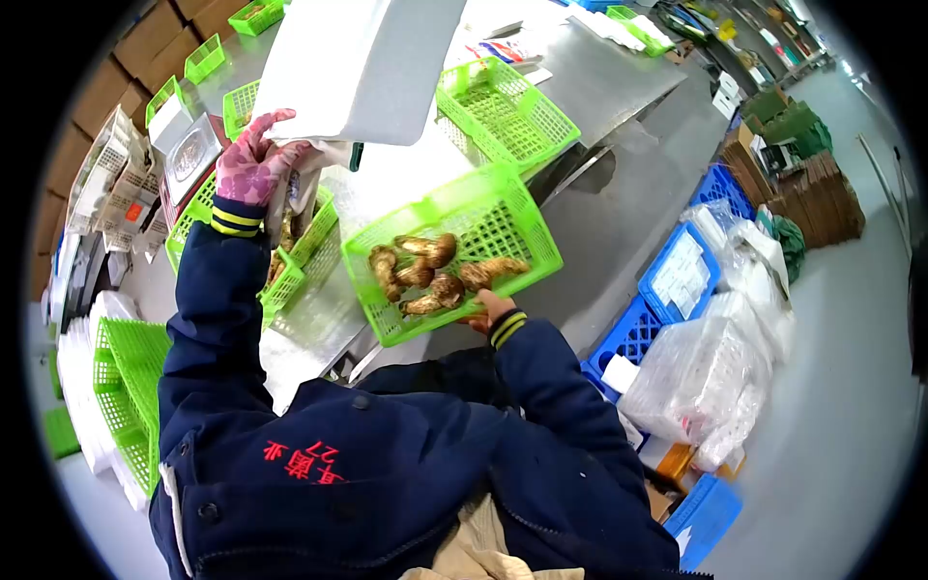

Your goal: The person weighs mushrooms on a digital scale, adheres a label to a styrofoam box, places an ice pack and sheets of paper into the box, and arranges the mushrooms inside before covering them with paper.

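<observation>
My right hand [491, 311], bare, grips the near rim of a bright green plastic basket [454, 208], which is tilted toward me. Several brown-and-cream mushrooms [429, 249] with thick stems lie in its lower part. My left hand [253, 164] wears a pink flowered glove and is closed on a pale cloth [307, 174] with a dark edge; parts of the fingers are hidden. Just beneath that hand, another green basket [314, 232] holds more mushrooms, partly covered by the cloth. A white lamp-like panel [358, 68] hangs close to my left fingers.
Beyond the held basket, a green basket [507, 111] stands on the steel table [609, 72]. A scale [193, 155] is at the left, near stacked green baskets [130, 387]. Blue crates [681, 271] and plastic-wrapped goods [706, 358] sit on the floor at right.
</observation>
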The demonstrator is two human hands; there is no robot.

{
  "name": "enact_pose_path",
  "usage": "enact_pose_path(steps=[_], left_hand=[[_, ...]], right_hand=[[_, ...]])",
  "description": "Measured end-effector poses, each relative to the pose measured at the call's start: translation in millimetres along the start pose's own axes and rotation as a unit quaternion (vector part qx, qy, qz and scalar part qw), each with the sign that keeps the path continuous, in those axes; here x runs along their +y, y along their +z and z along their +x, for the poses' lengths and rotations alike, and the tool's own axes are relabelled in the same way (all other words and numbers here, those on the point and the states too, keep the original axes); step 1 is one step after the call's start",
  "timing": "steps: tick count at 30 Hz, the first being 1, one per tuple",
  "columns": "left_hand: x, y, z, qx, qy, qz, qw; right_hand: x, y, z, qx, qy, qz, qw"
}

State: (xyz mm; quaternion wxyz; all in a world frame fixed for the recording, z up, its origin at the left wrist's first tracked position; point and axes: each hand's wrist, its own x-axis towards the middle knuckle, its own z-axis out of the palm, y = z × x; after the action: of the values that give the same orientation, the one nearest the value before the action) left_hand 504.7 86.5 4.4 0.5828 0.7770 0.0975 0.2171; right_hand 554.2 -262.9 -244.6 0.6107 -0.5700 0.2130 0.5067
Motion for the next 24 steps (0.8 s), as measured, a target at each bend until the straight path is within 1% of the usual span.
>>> enact_pose_path(steps=[1,2,3,5,6,7,8,9,10,11,13,14,15,17,18,19,20,21,22,23,24], left_hand=[[-0.2,-2.0,-5.1,0.010,-0.014,0.009,1.000],[-4.1,-8.2,-11.1,0.008,-0.012,0.030,0.999],[-3.3,-9.0,-19.5,0.020,-0.042,0.003,0.999],[-13.9,-17.0,-31.8,0.053,-0.048,0.044,0.996],[-10.6,-19.4,-40.6,0.064,-0.074,0.047,0.994],[-14.7,-21.2,-49.4,0.086,-0.069,0.045,0.993],[-17.4,-22.8,-61.8,0.114,-0.074,0.039,0.990],[-16.6,-19.3,-75.0,0.138,-0.085,0.027,0.986],[-15.5,-19.2,-82.2,0.154,-0.092,0.018,0.984],[-13.0,-21.7,-91.8,0.153,-0.111,0.029,0.982],[-5.7,-15.3,-113.5,0.179,-0.150,0.052,0.971],[-0.8,-11.2,-121.9,0.199,-0.175,0.051,0.963],[-2.5,-7.4,-127.5,0.208,-0.167,0.026,0.963],[0.1,5.4,-139.1,0.230,-0.192,0.055,0.953],[-8.2,12.0,-139.1,0.234,-0.177,0.025,0.956],[-12.0,13.6,-139.7,0.236,-0.179,0.020,0.955],[-15.4,13.4,-141.1,0.231,-0.201,0.047,0.951],[-17.7,14.8,-141.0,0.225,-0.223,0.074,0.946],[-20.9,25.8,-130.2,0.247,-0.198,0.065,0.946],[-29.2,33.1,-126.9,0.249,-0.194,0.057,0.947],[-39.9,43.0,-125.7,0.252,-0.180,0.052,0.949]], right_hand=[[2.9,-5.4,25.3,-0.093,-0.090,-0.170,0.977],[5.2,-10.3,49.4,-0.155,-0.205,-0.312,0.915],[-6.0,-2.3,55.2,-0.191,-0.314,-0.476,0.799],[-24.3,23.7,61.9,-0.200,-0.411,-0.605,0.652],[-24.3,36.2,63.5,-0.222,-0.433,-0.558,0.672],[-20.3,42.8,72.8,-0.220,-0.409,-0.560,0.686],[-19.7,52.5,84.4,-0.232,-0.428,-0.579,0.654],[-29.6,63.3,80.4,-0.261,-0.245,-0.514,0.779],[-40.0,74.5,75.4,-0.222,-0.033,-0.357,0.907],[-50.8,85.9,69.5,-0.118,0.117,-0.229,0.959],[-50.7,82.9,71.3,-0.116,0.065,-0.193,0.972],[-53.1,82.7,84.3,-0.134,0.051,-0.252,0.957],[-65.5,79.8,75.6,-0.194,0.053,-0.227,0.953],[-86.7,66.2,44.0,-0.202,-0.004,-0.222,0.954],[-104.7,46.1,46.6,-0.199,-0.151,-0.273,0.929],[-124.6,23.9,49.0,-0.193,-0.293,-0.318,0.881],[-149.8,12.9,23.9,-0.063,-0.465,-0.384,0.795],[-168.1,-9.4,41.1,0.047,-0.554,-0.427,0.714],[-195.6,-32.4,48.9,0.120,-0.580,-0.491,0.639],[-217.6,-50.5,52.6,0.192,-0.597,-0.547,0.554],[-229.5,-61.7,55.9,0.195,-0.599,-0.551,0.547]])
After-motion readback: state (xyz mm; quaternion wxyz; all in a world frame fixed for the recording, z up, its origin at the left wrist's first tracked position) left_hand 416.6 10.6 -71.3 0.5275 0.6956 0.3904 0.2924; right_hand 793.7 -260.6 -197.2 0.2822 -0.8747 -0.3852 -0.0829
